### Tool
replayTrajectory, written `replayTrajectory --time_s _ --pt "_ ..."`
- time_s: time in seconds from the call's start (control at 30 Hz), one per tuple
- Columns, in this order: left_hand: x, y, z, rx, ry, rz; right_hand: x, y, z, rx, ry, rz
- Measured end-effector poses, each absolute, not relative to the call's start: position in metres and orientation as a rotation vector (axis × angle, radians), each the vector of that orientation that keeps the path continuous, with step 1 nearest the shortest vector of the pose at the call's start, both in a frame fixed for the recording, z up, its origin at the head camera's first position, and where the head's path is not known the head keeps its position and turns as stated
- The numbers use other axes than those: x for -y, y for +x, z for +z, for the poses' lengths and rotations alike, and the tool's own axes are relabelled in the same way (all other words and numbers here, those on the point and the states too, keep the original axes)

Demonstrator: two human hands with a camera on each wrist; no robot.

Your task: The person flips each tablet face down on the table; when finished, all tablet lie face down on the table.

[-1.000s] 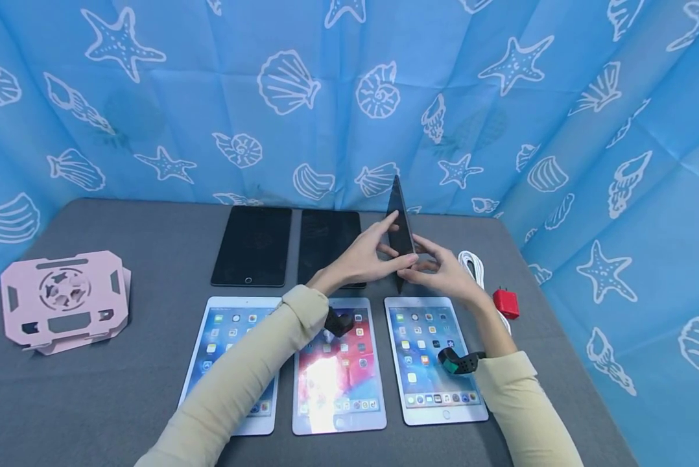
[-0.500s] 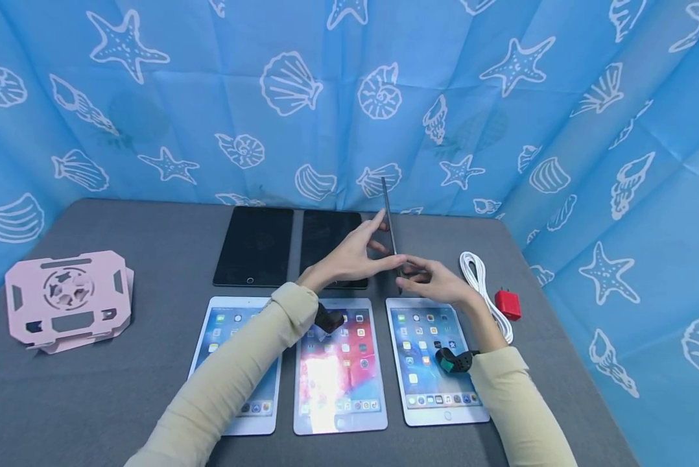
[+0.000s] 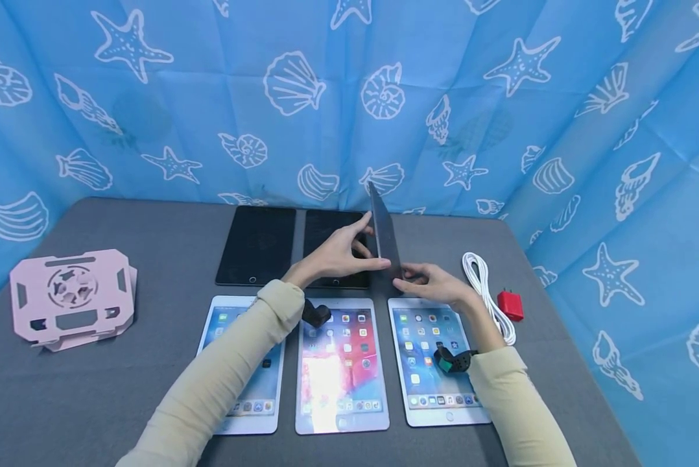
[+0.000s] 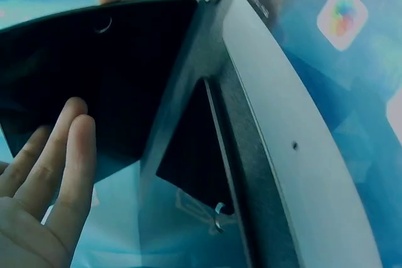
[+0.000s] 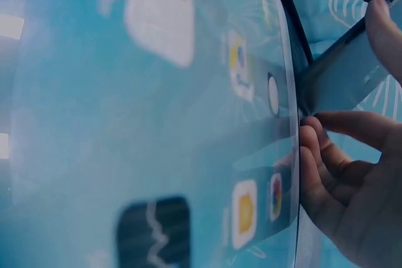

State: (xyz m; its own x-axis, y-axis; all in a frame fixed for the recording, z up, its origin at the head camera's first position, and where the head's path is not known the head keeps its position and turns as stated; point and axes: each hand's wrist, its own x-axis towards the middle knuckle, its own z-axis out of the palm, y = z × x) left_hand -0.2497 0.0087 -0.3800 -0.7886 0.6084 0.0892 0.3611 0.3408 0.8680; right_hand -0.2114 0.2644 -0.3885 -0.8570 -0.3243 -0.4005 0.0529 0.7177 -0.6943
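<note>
A black tablet [image 3: 386,237] stands on edge at the back of the table, its grey back turned to the right. My left hand [image 3: 339,255] holds it, fingers on the screen side and thumb at the near edge. The left wrist view shows those fingers [image 4: 76,167] against the dark screen with its round home button. My right hand [image 3: 434,284] pinches the tablet's lower near corner, and in the right wrist view its thumb and fingertips meet there. Two more black tablets, one on the left [image 3: 257,245] and one in the middle [image 3: 326,230], lie flat beside it, the middle one partly behind my left hand.
Nearer me lie three white tablets with lit screens: left [image 3: 262,389], middle [image 3: 342,366] and right [image 3: 439,370]. My left sleeve covers part of the left one. A pink stand [image 3: 72,298] sits far left. A coiled white cable [image 3: 484,285] and red charger [image 3: 510,305] lie right.
The upright tablet has swung from showing its dark screen, through edge-on, to showing its grey back. Both hands have shifted slightly left with it.
</note>
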Motion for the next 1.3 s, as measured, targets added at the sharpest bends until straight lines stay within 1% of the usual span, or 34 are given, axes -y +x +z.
replayTrajectory --time_s 0.23,0.47,0.63,0.83,1.0,1.3 --pt "-0.002 -0.251 -0.387 -2.328 0.833 1.393 -0.262 -0.211 -0.387 -2.420 -0.156 -1.005" --pt "-0.006 -0.250 -0.395 -2.269 0.858 1.408 -0.265 -0.207 -0.384 -2.451 -0.077 -0.943" --pt "-0.012 -0.249 -0.400 -2.266 0.868 1.414 -0.270 -0.205 -0.383 -2.482 -0.046 -0.925" --pt "-0.026 -0.243 -0.404 -2.315 0.786 1.356 -0.278 -0.205 -0.385 -2.525 -0.012 -0.967" --pt "-0.035 -0.240 -0.408 -2.374 0.717 1.287 -0.280 -0.204 -0.387 -2.585 0.018 -0.915" --pt "-0.049 -0.239 -0.415 -2.491 0.685 1.179 -0.288 -0.203 -0.388 -2.647 0.048 -0.885"
